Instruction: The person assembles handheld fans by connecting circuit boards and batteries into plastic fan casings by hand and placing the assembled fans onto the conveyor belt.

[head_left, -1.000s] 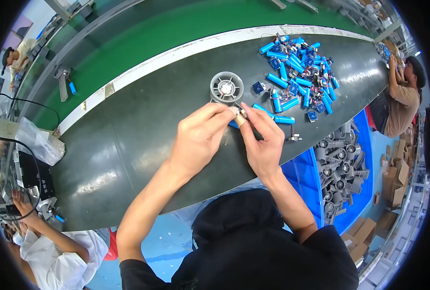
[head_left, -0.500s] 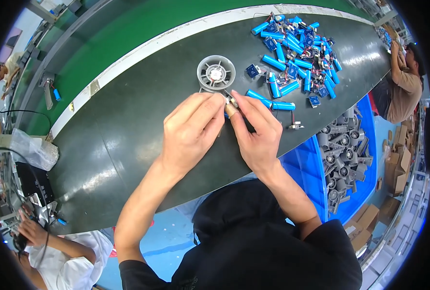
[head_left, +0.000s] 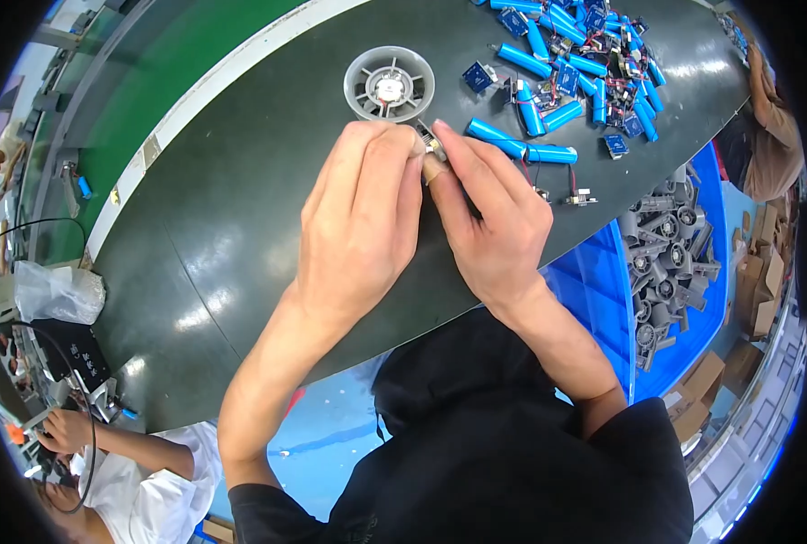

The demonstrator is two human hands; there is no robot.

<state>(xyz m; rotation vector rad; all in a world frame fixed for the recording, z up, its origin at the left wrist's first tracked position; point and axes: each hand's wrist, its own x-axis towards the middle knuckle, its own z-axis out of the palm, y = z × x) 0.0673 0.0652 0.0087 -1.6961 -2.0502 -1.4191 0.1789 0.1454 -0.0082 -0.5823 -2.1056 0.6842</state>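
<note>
My left hand (head_left: 358, 208) and my right hand (head_left: 494, 213) meet over the table, just on the near side of a grey fan housing (head_left: 354, 100). This round housing has spokes and a pale hub, and its near part disappears behind my fingers. Between my right thumb and index finger is a small silver-and-white part (head_left: 432, 145), too small to name. My left thumb and fingers are pinched together against its left side; what they grip is hidden. Close by on the right lie blue cylindrical batteries (head_left: 548, 154) and a small wired connector piece (head_left: 582, 197).
A heap of blue batteries with wired circuit boards (head_left: 594, 68) covers the far right of the dark table (head_left: 195, 263). A blue bin (head_left: 603, 272) of grey fan housings stands by the right edge. Co-workers sit at the lower left and far right; a plastic bag (head_left: 59, 292) lies left.
The view has shifted, so the table and housing appear higher and my hands larger. Both hands stay pinched together at the small part. The lower-left co-worker's hand has moved.
</note>
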